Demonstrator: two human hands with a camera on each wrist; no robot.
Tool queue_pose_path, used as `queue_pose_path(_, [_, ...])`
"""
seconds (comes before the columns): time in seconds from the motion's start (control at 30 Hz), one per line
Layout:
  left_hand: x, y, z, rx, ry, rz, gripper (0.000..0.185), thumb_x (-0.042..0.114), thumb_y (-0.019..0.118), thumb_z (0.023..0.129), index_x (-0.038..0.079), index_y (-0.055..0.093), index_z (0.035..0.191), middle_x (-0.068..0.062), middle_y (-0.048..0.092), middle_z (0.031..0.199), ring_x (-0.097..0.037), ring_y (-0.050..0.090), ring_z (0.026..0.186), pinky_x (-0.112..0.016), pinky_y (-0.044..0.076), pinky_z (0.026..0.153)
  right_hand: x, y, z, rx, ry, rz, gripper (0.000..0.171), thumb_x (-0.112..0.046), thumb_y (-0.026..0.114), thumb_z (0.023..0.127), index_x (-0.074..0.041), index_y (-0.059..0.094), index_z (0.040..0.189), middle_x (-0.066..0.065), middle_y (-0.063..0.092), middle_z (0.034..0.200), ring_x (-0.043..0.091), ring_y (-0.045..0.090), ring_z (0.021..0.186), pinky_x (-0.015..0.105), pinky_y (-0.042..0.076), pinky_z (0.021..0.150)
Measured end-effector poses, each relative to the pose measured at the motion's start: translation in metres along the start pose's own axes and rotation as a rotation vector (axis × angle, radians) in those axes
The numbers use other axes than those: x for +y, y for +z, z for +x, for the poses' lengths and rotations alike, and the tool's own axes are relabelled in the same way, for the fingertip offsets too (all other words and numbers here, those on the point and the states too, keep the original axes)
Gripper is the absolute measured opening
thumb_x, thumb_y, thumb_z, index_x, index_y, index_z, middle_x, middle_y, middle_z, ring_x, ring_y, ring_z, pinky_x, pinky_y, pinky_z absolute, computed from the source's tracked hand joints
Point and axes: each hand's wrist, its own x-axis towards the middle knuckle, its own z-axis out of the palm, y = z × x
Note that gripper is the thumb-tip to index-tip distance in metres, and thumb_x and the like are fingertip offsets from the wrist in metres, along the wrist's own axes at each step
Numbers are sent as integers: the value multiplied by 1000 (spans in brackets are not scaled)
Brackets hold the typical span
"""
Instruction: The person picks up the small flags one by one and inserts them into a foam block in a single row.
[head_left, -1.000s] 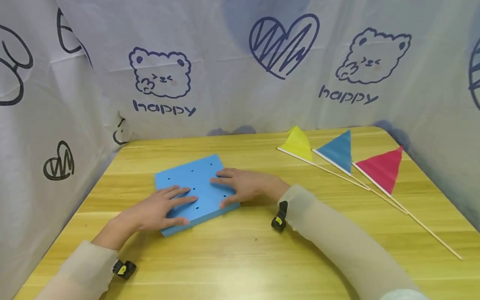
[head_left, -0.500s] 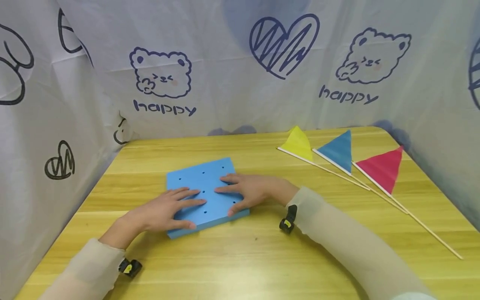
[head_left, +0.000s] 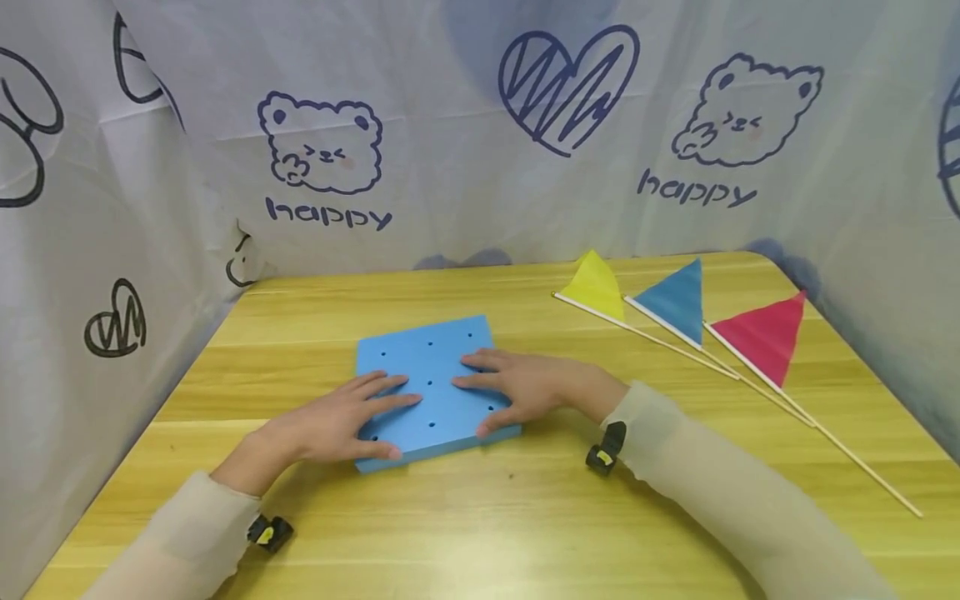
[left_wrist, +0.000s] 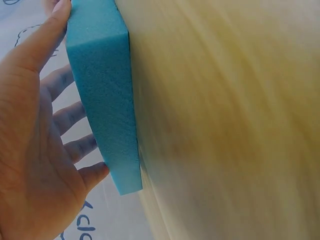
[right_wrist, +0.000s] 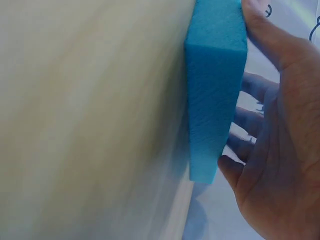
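A blue foam block (head_left: 405,358), flat and square with several small holes in its top, lies on the wooden table. My left hand (head_left: 341,425) rests on its left side, fingers spread over the top and thumb near the front edge. On the right side, my right hand (head_left: 528,387) lies with spread fingers on the top face, thumb at the front right. Both wrist views show the block's thick side (left_wrist: 102,100) against the tabletop, with the fingers touching its upper face. Parts of the top are hidden under the hands.
Three small triangular flags on thin sticks lie at the right: a yellow flag (head_left: 596,285), a blue flag (head_left: 675,300) and a red flag (head_left: 765,337). Their sticks cross. A white printed cloth (head_left: 450,183) hangs behind and beside the table (head_left: 480,533).
The foam block has slid to the right across the table and turned slightly clockwise. Both hands have moved along with it. The flags stay where they were.
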Motion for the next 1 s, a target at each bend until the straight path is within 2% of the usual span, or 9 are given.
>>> queue_pose_path(0.23, [9,0,13,-16,21,-10,82,77,45,85,34,33,154,-4,20,161,-38,12,146,-62,22,110,8,4,-16,21,-6,12,87,-76,45,86,-30,26,157,3,12,164,29,7,149,47,17,117])
queue_pose_path(0.6, [24,0,39,-46,72,10,85,80,42,84,35,31,154,-1,18,162,-35,11,147,-59,20,113,14,9,-49,48,34,-6,89,-79,42,85,-27,28,156,7,16,162,33,13,147,50,21,115])
queue_pose_path(1.0, [43,-2,67,-80,113,39,86,81,41,83,37,28,155,2,15,163,-32,10,148,-55,19,114,19,14,-84,107,73,17,88,-74,50,86,-22,35,154,12,22,160,39,18,145,55,23,113])
